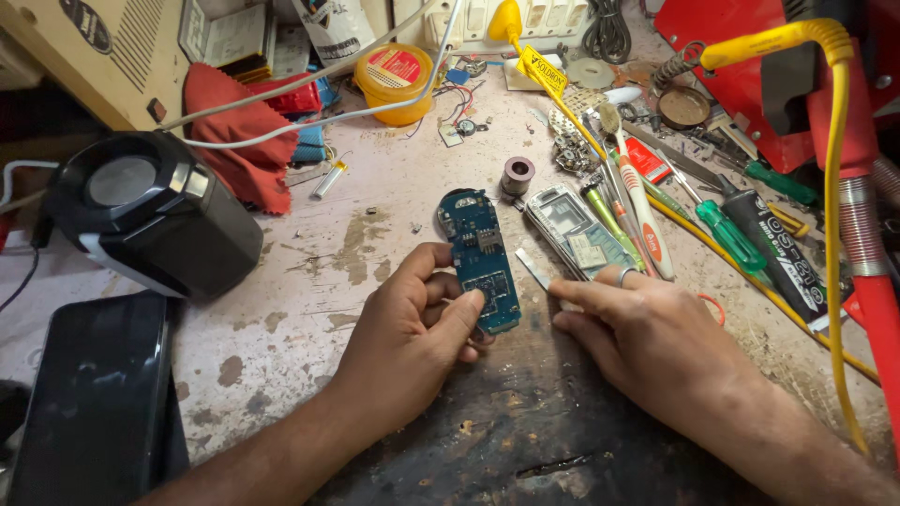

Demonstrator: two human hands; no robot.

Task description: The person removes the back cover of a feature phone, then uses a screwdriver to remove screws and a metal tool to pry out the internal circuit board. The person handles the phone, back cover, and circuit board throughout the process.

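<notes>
Blue circuit board (pixel 480 258), one, held by left hand (pixel 412 342); two green screwdrivers (pixel 727 232).

Round yellow tin (pixel 395 82) with red label, top centre. Yellow tag (pixel 542 67) hangs on the cable (black print). Dark blank phone screen (pixel 94 394) lies bottom left.

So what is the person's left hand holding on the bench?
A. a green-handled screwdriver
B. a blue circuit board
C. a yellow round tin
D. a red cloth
B: the left hand pinches the lower end of the blue circuit board between thumb and fingers, while the green-handled screwdriver, yellow round tin and red cloth lie apart from it, untouched.
</notes>
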